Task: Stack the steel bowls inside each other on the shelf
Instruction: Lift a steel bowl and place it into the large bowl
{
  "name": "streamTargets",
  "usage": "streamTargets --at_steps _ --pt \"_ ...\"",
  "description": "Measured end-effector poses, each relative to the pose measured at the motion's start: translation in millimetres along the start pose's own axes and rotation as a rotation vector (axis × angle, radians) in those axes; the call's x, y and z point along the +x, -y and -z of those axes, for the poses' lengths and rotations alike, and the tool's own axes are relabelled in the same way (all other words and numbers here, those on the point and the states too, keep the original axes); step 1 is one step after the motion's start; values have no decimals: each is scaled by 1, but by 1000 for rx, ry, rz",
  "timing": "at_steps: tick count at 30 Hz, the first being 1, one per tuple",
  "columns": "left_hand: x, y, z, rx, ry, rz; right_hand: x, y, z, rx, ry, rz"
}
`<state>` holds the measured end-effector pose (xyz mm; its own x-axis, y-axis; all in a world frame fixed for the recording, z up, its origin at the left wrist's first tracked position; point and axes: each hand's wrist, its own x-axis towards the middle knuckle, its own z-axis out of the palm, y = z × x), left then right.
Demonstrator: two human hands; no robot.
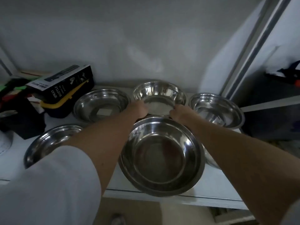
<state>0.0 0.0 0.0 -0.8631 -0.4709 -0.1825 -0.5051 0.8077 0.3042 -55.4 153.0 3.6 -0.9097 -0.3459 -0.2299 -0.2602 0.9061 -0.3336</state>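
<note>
Fingers of the left hand [140, 109] and right hand [177, 112] clasp opposite sides of the far bowl [159, 96], which sits just beyond the near bowl [161, 155] on the shelf [211, 185].

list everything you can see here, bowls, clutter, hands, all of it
steel bowls: five in full or part view, silver, on the white shelf: back middle bowl tilted, front middle bowl, back left bowl, back right bowl, front left bowl partly behind the arm; a rim of a possible sixth shows under the right forearm
spray bottle box: one, black, back left
yellow plastic piece: one, under the box
dark clutter: black, green, red, far left, unclear
left hand: grips the back middle bowl's left rim
right hand: grips its right rim
</note>
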Motion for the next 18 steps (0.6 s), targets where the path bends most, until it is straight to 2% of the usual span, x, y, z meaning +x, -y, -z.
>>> streamTargets --at_steps 3,5,9,13,15,18 --pt "6 2 1 -161 -119 103 0 3 1 30 -40 -31" --pt "11 0 5 -325 -206 154 -4 7 5 40 -141 -35" --pt "7 -7 23 -693 -231 256 -11 16 18 47 -319 32" --pt "3 1 37 -1080 -210 285 -24 24 33 101 -380 39" --pt "11 11 37 -1139 -252 294 -34 26 40 148 -410 18" --pt "-32 11 60 -1065 -314 246 -53 23 53 357 -438 -39"
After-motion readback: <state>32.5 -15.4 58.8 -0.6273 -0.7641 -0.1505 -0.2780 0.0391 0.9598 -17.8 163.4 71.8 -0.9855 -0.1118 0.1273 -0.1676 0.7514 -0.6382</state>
